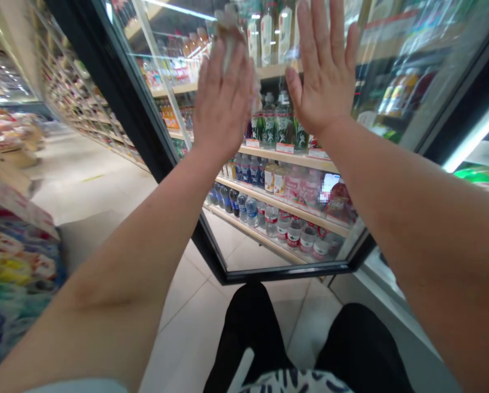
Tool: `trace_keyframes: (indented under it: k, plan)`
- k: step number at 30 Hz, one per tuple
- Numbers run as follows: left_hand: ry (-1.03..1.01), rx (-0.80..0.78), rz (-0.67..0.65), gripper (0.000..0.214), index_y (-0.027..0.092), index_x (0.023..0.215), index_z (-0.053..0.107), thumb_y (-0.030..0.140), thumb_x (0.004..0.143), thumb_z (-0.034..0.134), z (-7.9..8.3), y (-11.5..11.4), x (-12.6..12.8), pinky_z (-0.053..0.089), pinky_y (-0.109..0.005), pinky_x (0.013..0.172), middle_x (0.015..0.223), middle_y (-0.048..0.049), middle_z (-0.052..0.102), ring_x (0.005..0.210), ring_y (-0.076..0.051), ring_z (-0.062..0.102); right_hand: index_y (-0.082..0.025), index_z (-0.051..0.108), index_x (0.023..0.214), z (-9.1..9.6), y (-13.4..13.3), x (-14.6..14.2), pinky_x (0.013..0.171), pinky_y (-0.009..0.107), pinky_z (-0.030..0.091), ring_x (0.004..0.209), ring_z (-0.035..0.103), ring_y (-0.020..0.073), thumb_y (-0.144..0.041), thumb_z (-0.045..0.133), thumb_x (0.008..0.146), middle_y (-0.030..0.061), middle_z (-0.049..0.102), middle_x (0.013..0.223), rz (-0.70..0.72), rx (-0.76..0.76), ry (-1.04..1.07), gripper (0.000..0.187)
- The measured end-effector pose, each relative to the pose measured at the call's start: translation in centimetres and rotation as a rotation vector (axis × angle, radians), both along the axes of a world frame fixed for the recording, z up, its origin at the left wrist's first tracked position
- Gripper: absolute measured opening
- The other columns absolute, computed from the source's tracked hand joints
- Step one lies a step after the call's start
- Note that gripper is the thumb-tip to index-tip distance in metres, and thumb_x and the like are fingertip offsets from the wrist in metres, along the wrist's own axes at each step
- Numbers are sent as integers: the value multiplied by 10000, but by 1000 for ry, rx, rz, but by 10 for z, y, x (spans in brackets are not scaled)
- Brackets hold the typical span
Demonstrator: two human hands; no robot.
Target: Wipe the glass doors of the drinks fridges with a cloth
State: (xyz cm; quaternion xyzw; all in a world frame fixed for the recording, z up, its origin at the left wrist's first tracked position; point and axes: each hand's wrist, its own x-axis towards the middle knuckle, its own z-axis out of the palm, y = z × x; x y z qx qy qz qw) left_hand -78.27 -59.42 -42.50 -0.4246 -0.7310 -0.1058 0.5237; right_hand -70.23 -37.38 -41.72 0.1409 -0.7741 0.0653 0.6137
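A glass door (283,273) with a black frame stands open in front of me. Against its pane my left hand (222,98) presses a crumpled, pale cloth (230,27), blurred by motion, which sticks out past the fingertips and along the hand's right side. To the right, my right hand (326,71) lies flat on the same glass, fingers stretched and thumb apart, holding nothing. Through the pane, rows of bottles show on shelves, including dark green bottles (285,123) just below and between the hands.
Lower shelves hold small clear bottles (294,232). At right, a lit cooler interior with a green package (479,180) borders the door. Bagged goods (18,273) stand at the left, beside a tiled aisle floor (92,180). My knees (252,322) are just below the door's bottom edge.
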Motion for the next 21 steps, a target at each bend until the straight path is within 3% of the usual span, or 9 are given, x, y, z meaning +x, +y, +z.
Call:
trace_keyframes:
  k: [2, 4, 7, 10, 14, 16, 18, 21]
  plan:
    - [25, 159, 10, 663, 154, 1604, 257, 509, 1045, 227, 10, -5, -8, -186, -434, 1301, 1689, 96, 79, 1551, -146, -168, -305, 250, 1594, -1, -1, 2, 1329, 544, 87, 1574, 118, 255, -564, 282, 1026, -117, 184, 1657, -24, 23, 8, 625]
    - [11, 232, 17, 677, 159, 1617, 238, 503, 1034, 231, 5, -8, -3, -160, -412, 1316, 1687, 115, 39, 1548, -159, -182, -204, 239, 1606, -1, -1, 2, 1314, 573, 79, 1573, 114, 281, -550, 256, 1046, -38, 184, 1669, -46, 49, 8, 658]
    - [-93, 16, -75, 657, 246, 1599, 302, 549, 1017, 293, -14, -11, 14, -85, -487, 1333, 1666, 144, 99, 1571, -220, -77, -253, 244, 1604, 0, 0, 1, 1322, 543, 78, 1574, 114, 259, -582, 257, 1040, -63, 192, 1664, -52, 40, -1, 654]
    - [-118, -181, -124, 613, 236, 1572, 349, 523, 1031, 336, -11, -20, 17, -58, -572, 1316, 1663, 112, 159, 1577, -250, -14, -329, 249, 1591, 0, 0, -1, 1325, 523, 107, 1571, 138, 237, -591, 262, 1031, -108, 210, 1652, -65, 28, 17, 619]
    - [35, 90, 60, 625, 175, 1607, 254, 459, 1051, 286, 18, -30, -1, -94, -440, 1331, 1687, 122, 77, 1571, -190, -77, -239, 237, 1604, -1, 0, -1, 1305, 530, 149, 1563, 166, 265, -538, 229, 1054, -26, 212, 1666, -150, 76, 53, 626]
    - [44, 166, 121, 645, 193, 1614, 241, 474, 1037, 295, 17, -30, -2, -107, -375, 1330, 1685, 146, 40, 1566, -169, -105, -245, 224, 1608, -1, 0, -1, 1308, 519, 138, 1566, 151, 259, -548, 222, 1054, -27, 200, 1669, -154, 78, 45, 631]
    - [-24, 31, 88, 625, 268, 1606, 272, 488, 1023, 315, 4, -28, 5, -86, -374, 1333, 1672, 173, 71, 1568, -166, -86, -256, 215, 1607, -1, 1, -1, 1309, 519, 117, 1569, 133, 249, -555, 238, 1049, -41, 189, 1671, -132, 72, 34, 633]
    - [-137, -255, -21, 568, 324, 1573, 345, 484, 1028, 326, -9, -29, 20, -47, -470, 1335, 1657, 162, 157, 1574, -195, 4, -224, 220, 1603, -1, 2, -2, 1304, 532, 94, 1570, 120, 249, -538, 262, 1045, -27, 181, 1674, -115, 66, 20, 641]
